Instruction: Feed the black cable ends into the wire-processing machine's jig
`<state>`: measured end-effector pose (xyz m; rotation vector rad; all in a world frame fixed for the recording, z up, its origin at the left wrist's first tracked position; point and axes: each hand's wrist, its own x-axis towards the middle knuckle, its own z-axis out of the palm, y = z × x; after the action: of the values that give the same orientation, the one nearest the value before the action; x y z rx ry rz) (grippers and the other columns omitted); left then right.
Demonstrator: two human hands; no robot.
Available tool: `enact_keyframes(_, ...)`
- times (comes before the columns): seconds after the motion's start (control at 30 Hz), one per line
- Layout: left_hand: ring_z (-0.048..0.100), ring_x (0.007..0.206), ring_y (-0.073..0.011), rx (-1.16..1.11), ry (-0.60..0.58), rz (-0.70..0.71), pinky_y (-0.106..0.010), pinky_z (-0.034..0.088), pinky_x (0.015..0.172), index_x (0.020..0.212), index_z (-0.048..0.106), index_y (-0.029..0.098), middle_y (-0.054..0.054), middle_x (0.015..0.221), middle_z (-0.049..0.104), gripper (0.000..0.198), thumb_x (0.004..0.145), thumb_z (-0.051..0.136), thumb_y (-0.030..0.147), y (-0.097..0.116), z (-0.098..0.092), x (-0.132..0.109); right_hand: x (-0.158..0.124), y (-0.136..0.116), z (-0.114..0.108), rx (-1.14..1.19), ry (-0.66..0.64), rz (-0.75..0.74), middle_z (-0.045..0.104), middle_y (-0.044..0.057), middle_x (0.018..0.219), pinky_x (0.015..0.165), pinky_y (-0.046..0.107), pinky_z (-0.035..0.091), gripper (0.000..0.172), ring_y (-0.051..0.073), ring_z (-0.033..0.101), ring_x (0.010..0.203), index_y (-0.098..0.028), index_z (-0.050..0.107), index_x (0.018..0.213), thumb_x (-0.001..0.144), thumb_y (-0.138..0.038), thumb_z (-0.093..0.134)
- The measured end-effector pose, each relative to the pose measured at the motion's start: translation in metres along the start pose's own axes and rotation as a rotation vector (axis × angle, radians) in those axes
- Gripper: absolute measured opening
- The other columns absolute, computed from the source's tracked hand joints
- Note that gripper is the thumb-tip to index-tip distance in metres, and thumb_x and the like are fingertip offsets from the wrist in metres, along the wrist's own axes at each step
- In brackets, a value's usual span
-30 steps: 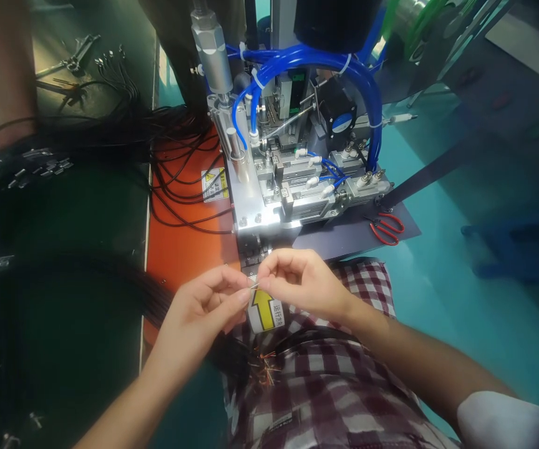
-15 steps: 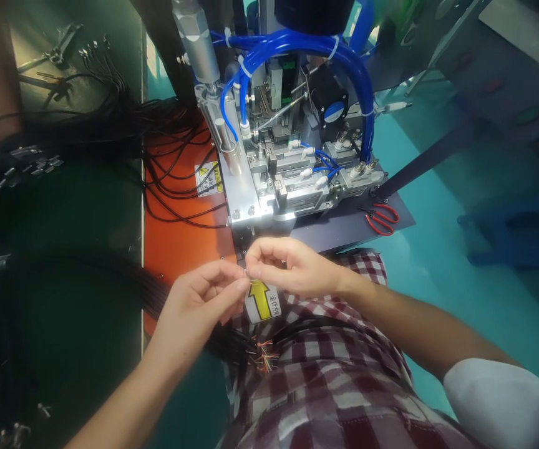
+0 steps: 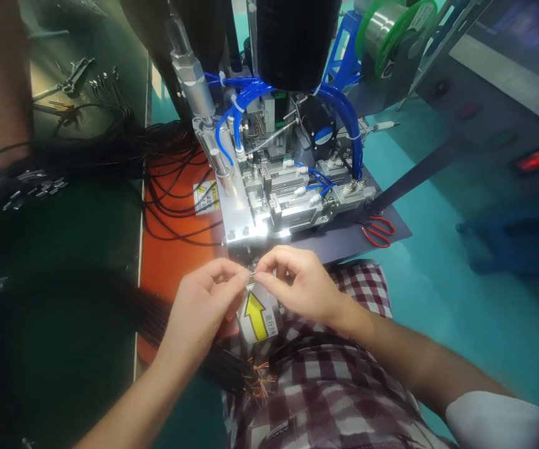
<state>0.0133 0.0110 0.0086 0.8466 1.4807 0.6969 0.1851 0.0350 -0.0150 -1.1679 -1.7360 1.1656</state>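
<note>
Just in front of the machine, my left hand [image 3: 206, 296] and my right hand [image 3: 304, 284] meet, thumb and forefinger pinched on each. Between their fingertips show thin wire ends [image 3: 252, 275], pale and very small. How many strands each hand grips cannot be made out. Below my fingers a white label with a yellow arrow [image 3: 256, 317] faces up. A bundle of black cables [image 3: 225, 368] with stripped, coloured wire ends [image 3: 260, 377] rests against the checked apron [image 3: 325, 374], under my left wrist.
The metal machine [image 3: 288, 193] with blue air tubes [image 3: 344, 112] stands ahead on a plate. Red-handled cutters [image 3: 378, 232] lie at its right. Black cables [image 3: 166, 212] cross the orange surface [image 3: 185, 249]. A green solder spool [image 3: 382, 37] sits behind. Another person's blurred arm [image 3: 5, 81] is at far left.
The camera view has tilted, so the machine sits slightly lower and the spool shows. My right fingers have shifted a little, leaving a small gap where the wire ends show.
</note>
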Motion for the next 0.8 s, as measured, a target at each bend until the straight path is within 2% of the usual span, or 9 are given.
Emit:
enact_keyframes(0.17, 0.032, 0.037, -0.0069, 0.018, -0.013, 0.004, -0.018, 0.031, 0.034, 0.075, 0.062, 0.021, 0.008, 0.045, 0.041, 0.031, 0.078, 0.072, 0.05, -0.001, 0.0, 0.002, -0.003, 0.006, 0.0, 0.192, -0.043, 0.105, 0.067, 0.0, 0.074, 0.055, 0.025, 0.039, 0.017, 0.01, 0.05, 0.057, -0.017, 0.066, 0.082, 0.088, -0.032, 0.065)
enact_keyframes(0.3, 0.036, 0.042, -0.0066, -0.016, -0.034, 0.014, -0.018, 0.033, 0.038, 0.073, 0.063, 0.019, 0.006, 0.049, 0.046, 0.03, 0.078, 0.073, 0.048, -0.007, -0.004, 0.002, -0.007, 0.007, 0.007, 0.237, -0.019, 0.13, 0.065, -0.001, 0.072, 0.053, 0.024, 0.039, 0.014, 0.009, 0.047, 0.054, -0.017, 0.067, 0.08, 0.085, -0.03, 0.068)
enact_keyframes(0.53, 0.04, 0.041, -0.007, -0.156, -0.045, -0.004, -0.02, 0.04, 0.043, 0.067, 0.059, 0.018, 0.005, 0.047, 0.047, 0.031, 0.077, 0.074, 0.043, -0.002, -0.004, -0.003, -0.011, 0.005, 0.021, 0.156, 0.126, -0.023, 0.069, 0.002, 0.079, 0.062, 0.025, 0.047, 0.013, 0.011, 0.055, 0.062, -0.018, 0.07, 0.08, 0.086, -0.029, 0.071)
enact_keyframes(0.63, 0.04, 0.04, -0.006, -0.202, -0.052, 0.014, -0.018, 0.038, 0.041, 0.064, 0.057, 0.017, 0.005, 0.046, 0.048, 0.03, 0.078, 0.073, 0.039, 0.001, -0.003, -0.005, -0.01, 0.004, 0.025, 0.102, 0.176, -0.098, 0.07, 0.001, 0.078, 0.061, 0.024, 0.047, 0.011, 0.01, 0.055, 0.06, -0.017, 0.07, 0.079, 0.087, -0.025, 0.07)
enact_keyframes(0.8, 0.039, 0.035, -0.0054, -0.263, -0.065, 0.051, -0.017, 0.037, 0.038, 0.068, 0.057, 0.017, 0.004, 0.047, 0.053, 0.025, 0.08, 0.07, 0.034, 0.002, -0.004, -0.005, -0.008, 0.001, 0.031, 0.131, 0.244, -0.055, 0.07, 0.0, 0.075, 0.057, 0.023, 0.046, 0.009, 0.009, 0.055, 0.058, -0.017, 0.07, 0.075, 0.082, -0.021, 0.072)
